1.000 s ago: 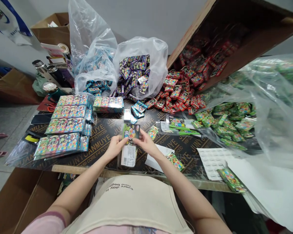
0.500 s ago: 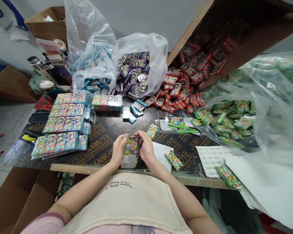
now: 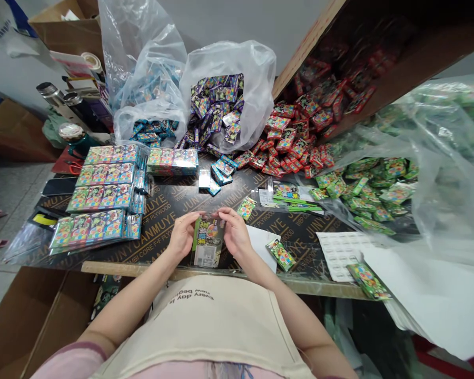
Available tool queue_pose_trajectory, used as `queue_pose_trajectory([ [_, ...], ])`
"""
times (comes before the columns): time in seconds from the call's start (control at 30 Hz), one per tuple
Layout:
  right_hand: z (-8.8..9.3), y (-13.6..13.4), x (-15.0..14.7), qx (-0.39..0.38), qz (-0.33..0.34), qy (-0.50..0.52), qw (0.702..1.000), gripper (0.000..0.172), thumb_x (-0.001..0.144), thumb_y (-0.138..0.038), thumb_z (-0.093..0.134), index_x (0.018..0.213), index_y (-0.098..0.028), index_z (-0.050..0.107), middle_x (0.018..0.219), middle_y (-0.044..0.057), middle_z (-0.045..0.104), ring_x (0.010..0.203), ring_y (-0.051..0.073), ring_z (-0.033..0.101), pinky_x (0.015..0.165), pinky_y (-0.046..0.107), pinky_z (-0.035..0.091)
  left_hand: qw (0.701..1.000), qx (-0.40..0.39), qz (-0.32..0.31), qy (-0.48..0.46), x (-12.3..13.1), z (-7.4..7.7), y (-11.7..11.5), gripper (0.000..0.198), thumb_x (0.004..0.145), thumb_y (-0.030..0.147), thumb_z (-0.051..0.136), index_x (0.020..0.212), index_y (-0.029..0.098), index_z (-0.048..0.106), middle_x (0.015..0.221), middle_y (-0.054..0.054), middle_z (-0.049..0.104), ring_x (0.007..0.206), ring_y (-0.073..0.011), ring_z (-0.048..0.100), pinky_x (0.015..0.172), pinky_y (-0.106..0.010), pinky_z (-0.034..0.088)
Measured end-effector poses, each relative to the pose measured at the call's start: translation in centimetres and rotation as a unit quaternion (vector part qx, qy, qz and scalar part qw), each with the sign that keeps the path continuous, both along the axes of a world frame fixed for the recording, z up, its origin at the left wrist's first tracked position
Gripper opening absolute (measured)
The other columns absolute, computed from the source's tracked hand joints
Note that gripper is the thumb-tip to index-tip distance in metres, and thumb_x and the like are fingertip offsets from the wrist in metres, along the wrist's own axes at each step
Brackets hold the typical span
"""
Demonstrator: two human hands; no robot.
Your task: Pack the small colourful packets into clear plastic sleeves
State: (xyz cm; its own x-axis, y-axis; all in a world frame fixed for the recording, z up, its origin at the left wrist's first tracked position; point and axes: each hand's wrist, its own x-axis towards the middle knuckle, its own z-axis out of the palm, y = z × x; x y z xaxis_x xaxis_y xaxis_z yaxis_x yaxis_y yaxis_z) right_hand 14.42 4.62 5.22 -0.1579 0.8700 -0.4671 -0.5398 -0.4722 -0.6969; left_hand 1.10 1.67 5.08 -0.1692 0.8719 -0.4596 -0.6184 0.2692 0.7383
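Between my hands, near the table's front edge, is a flat printed plastic pouch (image 3: 207,243), dark with green and yellow lettering and a clear part below. My left hand (image 3: 183,235) pinches its upper left corner between thumb and fingers. On the other side, my right hand (image 3: 236,231) pinches the upper right corner. Just beyond my right hand lies a small green packet (image 3: 246,208). A white sheet (image 3: 262,243) sticks out from beside my right wrist, and a larger green packet (image 3: 280,255) rests at its right edge.
Stacked multi-packs (image 3: 98,200) stand at the left. Bags of blue packets (image 3: 154,131) and purple packets (image 3: 215,108) sit at the back. Red packets (image 3: 296,142) spill from a cardboard box (image 3: 312,45); green packets (image 3: 371,189) fill a bag at right. Flat pouches (image 3: 288,197) lie mid-table.
My hands have moved slightly apart, the left one shifting left. More of the pouch's printed face now shows between them.
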Motion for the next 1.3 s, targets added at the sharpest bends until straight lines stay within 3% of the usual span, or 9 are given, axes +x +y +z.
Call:
queue_pose_trajectory([
  [0.13, -0.3, 0.9, 0.5, 0.004, 0.069, -0.005, 0.998, 0.016, 0.050, -0.015, 0.072, 0.061, -0.022, 0.063, 0.067, -0.003, 0.070, 0.062, 0.013, 0.062, 0.061, 0.025, 0.050, 0.996, -0.060, -0.069, 0.005, -1.1, 0.4, 1.4, 0.016, 0.051, 0.015, 0.066, 0.066, 0.015, 0.072, 0.066, -0.002, 0.069, 0.057, -0.0117, 0.059, 0.055, -0.022, 0.044],
  [0.23, -0.7, 0.8, 0.8, 0.120, 0.043, -0.101, 0.987, 0.013, 0.060, -0.022, 0.076, 0.071, -0.024, 0.069, 0.075, 0.000, 0.073, 0.070, 0.016, 0.066, 0.070, 0.031, 0.054, 0.990, 0.010, -0.053, 0.133, -1.8, 0.9, 1.9, 0.013, 0.052, 0.011, 0.062, 0.062, 0.017, 0.070, 0.064, -0.001, 0.067, 0.060, -0.0121, 0.059, 0.058, -0.022, 0.045],
  [0.33, -1.1, 0.0, 1.5, 0.272, 0.010, -0.250, 0.929, 0.006, 0.069, -0.026, 0.074, 0.075, -0.026, 0.075, 0.084, 0.002, 0.076, 0.082, 0.020, 0.069, 0.082, 0.037, 0.054, 0.940, 0.134, -0.068, 0.307, -2.2, 1.4, 1.2, 0.009, 0.061, 0.015, 0.066, 0.065, 0.019, 0.073, 0.071, -0.003, 0.070, 0.071, -0.0149, 0.063, 0.065, -0.025, 0.048],
  [0.43, -1.2, -0.6, 2.3, 0.354, 0.027, -0.300, 0.885, 0.008, 0.075, -0.026, 0.071, 0.079, -0.028, 0.077, 0.092, 0.002, 0.076, 0.091, 0.022, 0.070, 0.091, 0.039, 0.052, 0.895, 0.192, -0.106, 0.387, -2.6, 1.6, 0.7, 0.005, 0.067, 0.023, 0.072, 0.067, 0.019, 0.074, 0.077, -0.005, 0.072, 0.075, -0.0175, 0.065, 0.067, -0.027, 0.050],
  [0.67, 1.1, 0.5, 2.6, 0.259, 0.088, -0.278, 0.921, 0.011, 0.070, -0.031, 0.075, 0.077, -0.024, 0.077, 0.073, 0.001, 0.075, 0.063, 0.017, 0.067, 0.063, 0.030, 0.054, 0.892, 0.148, -0.171, 0.392, -3.5, 3.2, 1.9, 0.009, 0.065, 0.027, 0.078, 0.069, 0.019, 0.077, 0.069, -0.005, 0.073, 0.065, -0.0176, 0.065, 0.064, -0.027, 0.049],
  [0.8, 2.0, 1.1, 2.5, 0.239, 0.127, -0.234, 0.934, 0.012, 0.066, -0.033, 0.078, 0.070, -0.022, 0.076, 0.065, 0.000, 0.072, 0.058, 0.016, 0.064, 0.059, 0.029, 0.052, 0.904, 0.141, -0.218, 0.339, -3.9, 4.3, 2.1, 0.008, 0.061, 0.026, 0.081, 0.065, 0.020, 0.077, 0.069, -0.005, 0.073, 0.066, -0.0182, 0.064, 0.064, -0.028, 0.049],
  [1.0, 2.1, 1.4, 2.1, 0.247, 0.157, -0.225, 0.929, 0.012, 0.065, -0.032, 0.078, 0.067, -0.021, 0.074, 0.059, -0.001, 0.069, 0.052, 0.014, 0.060, 0.054, 0.026, 0.049, 0.936, 0.066, -0.223, 0.263, -4.2, 3.7, 2.7, 0.012, 0.051, 0.018, 0.082, 0.061, 0.016, 0.075, 0.059, -0.006, 0.070, 0.053, -0.0165, 0.060, 0.058, -0.029, 0.047],
  [1.17, 1.6, 0.7, 2.4, 0.271, 0.142, -0.274, 0.912, 0.010, 0.071, -0.033, 0.074, 0.069, -0.023, 0.074, 0.063, 0.000, 0.070, 0.055, 0.016, 0.062, 0.057, 0.029, 0.050, 0.897, 0.141, -0.211, 0.363, -4.0, 4.2, 1.7, 0.006, 0.059, 0.021, 0.080, 0.062, 0.019, 0.076, 0.067, -0.007, 0.072, 0.065, -0.0198, 0.064, 0.069, -0.031, 0.050],
  [1.3, 0.9, -1.1, 3.6, 0.349, 0.113, -0.327, 0.871, 0.009, 0.075, -0.031, 0.071, 0.082, -0.029, 0.077, 0.087, 0.002, 0.075, 0.086, 0.023, 0.068, 0.083, 0.039, 0.052, 0.864, 0.196, -0.212, 0.414, -4.1, 3.9, 0.4, 0.017, 0.058, 0.024, 0.082, 0.074, 0.024, 0.078, 0.087, -0.008, 0.075, 0.083, -0.0240, 0.068, 0.085, -0.036, 0.050],
])
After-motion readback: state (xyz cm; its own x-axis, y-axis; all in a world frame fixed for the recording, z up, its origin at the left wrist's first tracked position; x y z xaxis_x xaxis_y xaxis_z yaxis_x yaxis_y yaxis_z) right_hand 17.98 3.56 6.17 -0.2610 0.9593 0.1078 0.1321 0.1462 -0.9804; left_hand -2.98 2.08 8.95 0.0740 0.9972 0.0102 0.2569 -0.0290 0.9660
